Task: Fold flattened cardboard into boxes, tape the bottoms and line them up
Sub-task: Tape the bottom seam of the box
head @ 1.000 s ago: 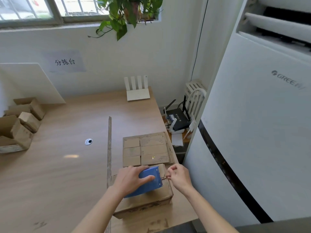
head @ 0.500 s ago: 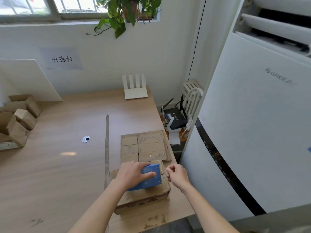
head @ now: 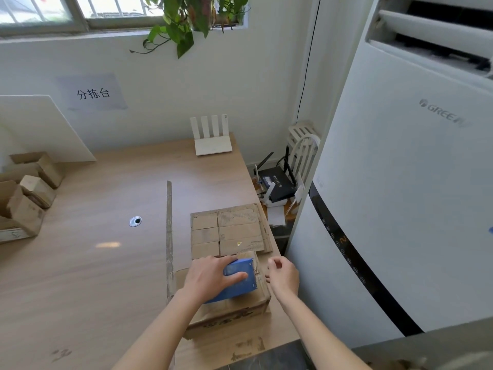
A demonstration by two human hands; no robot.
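Observation:
A folded cardboard box [head: 234,311] lies at the near right of the wooden table [head: 93,276]. My left hand [head: 210,279] grips a blue tape dispenser [head: 240,279] on top of that box. My right hand [head: 284,276] hovers just right of the dispenser's front end, fingers loosely curled, holding nothing that I can see. Just behind the box lies a stack of flattened cardboard [head: 229,231]. Several made-up boxes [head: 24,198] stand at the table's left edge.
A thin cardboard strip [head: 169,222] runs along the table left of the stack. A white router [head: 212,140] stands at the back. A tall white air conditioner [head: 400,196] is close on the right, with a black router [head: 276,182] and cables in the gap.
My right hand has let go of the tape end at the dispenser's front and drawn slightly to the right. My left hand stays on the dispenser.

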